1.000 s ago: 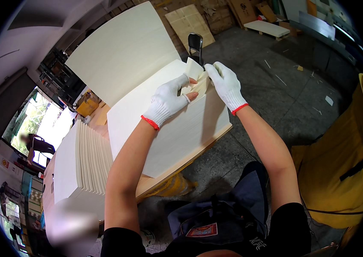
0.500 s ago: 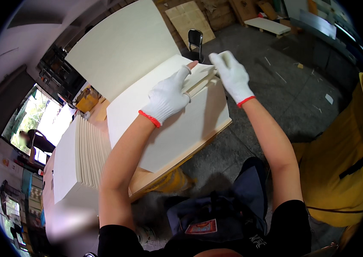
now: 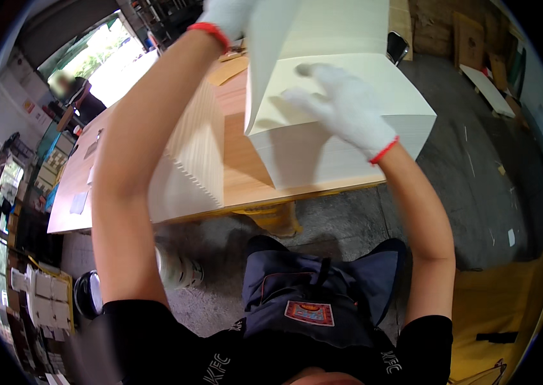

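The left hand (image 3: 229, 14), in a white glove with a red edge, has moved away from the corner of the big paper pile (image 3: 348, 151), where both hands were bending up sheets half a second ago. Now it is up high, and the top of the picture cuts off its fingers. I cannot tell how far open it is or if it has hold of anything. Just beside it, a sheet of paper (image 3: 267, 61) stands up along the left side of the pile. That was not there before, so I think some sheets have come loose and are being lifted. The right hand (image 3: 345, 112) has let go of the corner. It is wide open with nothing in it, over the top of the pile, but it is blurry, so I cannot tell if it touches. The big pile sits on the wooden table (image 3: 242, 176), and more paper (image 3: 194, 151) in thin layers sits left of it. The corner work looks done for these sheets.
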`<state>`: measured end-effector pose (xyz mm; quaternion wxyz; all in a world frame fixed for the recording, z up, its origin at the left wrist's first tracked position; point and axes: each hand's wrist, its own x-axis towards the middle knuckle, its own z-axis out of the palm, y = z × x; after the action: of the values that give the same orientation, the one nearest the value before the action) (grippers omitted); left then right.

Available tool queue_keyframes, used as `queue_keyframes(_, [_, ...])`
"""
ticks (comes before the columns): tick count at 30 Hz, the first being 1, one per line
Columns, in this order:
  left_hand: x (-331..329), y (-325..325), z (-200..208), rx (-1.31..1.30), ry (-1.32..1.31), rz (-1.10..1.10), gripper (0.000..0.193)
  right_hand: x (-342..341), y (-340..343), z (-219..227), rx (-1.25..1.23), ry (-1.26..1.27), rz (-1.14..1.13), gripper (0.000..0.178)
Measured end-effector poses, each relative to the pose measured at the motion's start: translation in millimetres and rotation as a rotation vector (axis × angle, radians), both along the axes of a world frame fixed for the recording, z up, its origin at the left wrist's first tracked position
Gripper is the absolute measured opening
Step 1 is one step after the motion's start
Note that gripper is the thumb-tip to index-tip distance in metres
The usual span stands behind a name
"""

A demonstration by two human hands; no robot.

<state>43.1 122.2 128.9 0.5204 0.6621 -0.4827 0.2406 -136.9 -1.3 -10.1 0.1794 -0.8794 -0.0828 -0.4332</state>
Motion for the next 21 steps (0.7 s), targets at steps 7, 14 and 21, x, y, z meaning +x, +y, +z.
queue_keyframes(7, [-16.1,128.5,-1.8,-0.662,0.646,0.101,0.038,27.0,104.5,-11.1,-0.393,0.566,-0.177,0.079])
queue_keyframes(14, [9.3,172.6,-10.9,-0.87,0.784,-0.028,0.04,29.9,107.6,-21.7,-0.437,0.503,-0.197,0.084])
queue_keyframes(21, [33.3,195.3,-5.4,-0.866,0.812,-0.513,0.032,20.2,102.4,55.2,-0.276,-0.208,-0.055,0.081])
